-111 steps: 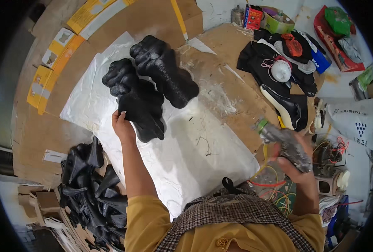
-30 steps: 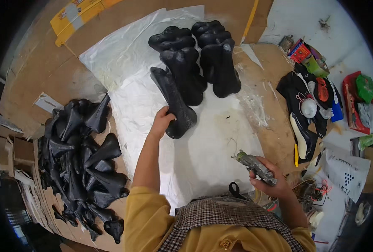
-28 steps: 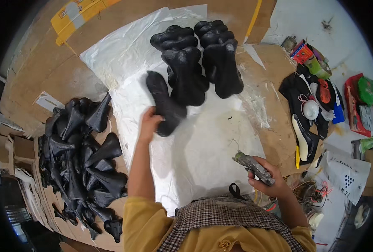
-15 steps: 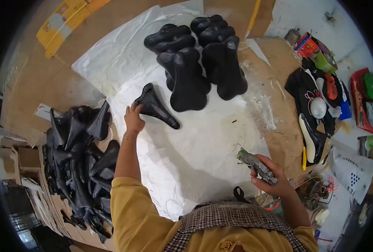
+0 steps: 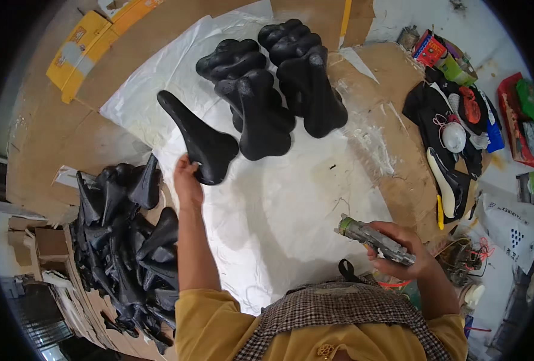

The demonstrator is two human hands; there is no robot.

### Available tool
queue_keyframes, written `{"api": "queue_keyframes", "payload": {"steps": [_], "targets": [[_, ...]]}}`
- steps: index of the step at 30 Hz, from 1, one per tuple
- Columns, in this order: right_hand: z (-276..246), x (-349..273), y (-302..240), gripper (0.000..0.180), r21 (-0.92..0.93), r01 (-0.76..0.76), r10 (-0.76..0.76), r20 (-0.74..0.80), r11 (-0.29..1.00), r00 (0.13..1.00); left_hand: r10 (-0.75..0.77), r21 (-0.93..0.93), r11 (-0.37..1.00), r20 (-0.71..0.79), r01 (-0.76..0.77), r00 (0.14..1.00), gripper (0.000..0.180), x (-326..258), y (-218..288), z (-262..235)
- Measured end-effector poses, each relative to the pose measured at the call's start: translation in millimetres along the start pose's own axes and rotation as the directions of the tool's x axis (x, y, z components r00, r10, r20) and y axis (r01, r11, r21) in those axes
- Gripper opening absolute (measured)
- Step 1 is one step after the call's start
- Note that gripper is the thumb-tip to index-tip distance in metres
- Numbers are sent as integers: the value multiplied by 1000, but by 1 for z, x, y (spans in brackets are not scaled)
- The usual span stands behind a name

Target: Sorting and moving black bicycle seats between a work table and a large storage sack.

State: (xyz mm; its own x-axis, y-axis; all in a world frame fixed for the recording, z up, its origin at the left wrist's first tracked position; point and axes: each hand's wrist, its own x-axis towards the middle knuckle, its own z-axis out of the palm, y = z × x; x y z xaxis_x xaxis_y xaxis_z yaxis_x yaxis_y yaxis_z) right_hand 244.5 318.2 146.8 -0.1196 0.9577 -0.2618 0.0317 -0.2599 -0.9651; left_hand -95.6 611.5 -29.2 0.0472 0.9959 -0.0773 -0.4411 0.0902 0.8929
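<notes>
A black bicycle saddle has its smooth top facing up and its narrow nose pointing to the far left. My left hand is closed on the edge of its wide end, thumb on top. In my right hand, held over the right side of the white sheet, is a grey hand-held tool with a green band near its thin tip. The tip points left and touches nothing I can see. Just right of the held saddle are stacks of more black saddles, overlapping one another.
White sheeting covers the middle of the cardboard-topped table. A heap of black saddles lies at the left. To the right are a dark cloth bundle with a white ball-shaped thing, a red tray and a white printed bag.
My left hand has taken hold of the lone saddle. It lay hollow side up, nose toward me; now its top faces up and the nose points away. My right hand moved slightly right.
</notes>
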Motion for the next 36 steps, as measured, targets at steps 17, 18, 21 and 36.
{"api": "queue_keyframes", "payload": {"steps": [17,18,21,36], "targets": [[-5,-40,9,55,-260,40,-95,-200,965,975,-413,-148,904,-66,401,908,35,-83,-81,-37],[-8,-40,12,54,-325,130,-211,-229,937,950,-398,-127,913,-75,387,914,33,-78,-79,-43],[-4,-28,-15,52,-172,254,-299,-330,952,896,-373,-82,927,-126,365,919,28,-60,-69,-54],[-55,-62,13,54,-411,-37,-170,-453,911,875,-212,285,941,77,183,974,24,62,-71,87]]}}
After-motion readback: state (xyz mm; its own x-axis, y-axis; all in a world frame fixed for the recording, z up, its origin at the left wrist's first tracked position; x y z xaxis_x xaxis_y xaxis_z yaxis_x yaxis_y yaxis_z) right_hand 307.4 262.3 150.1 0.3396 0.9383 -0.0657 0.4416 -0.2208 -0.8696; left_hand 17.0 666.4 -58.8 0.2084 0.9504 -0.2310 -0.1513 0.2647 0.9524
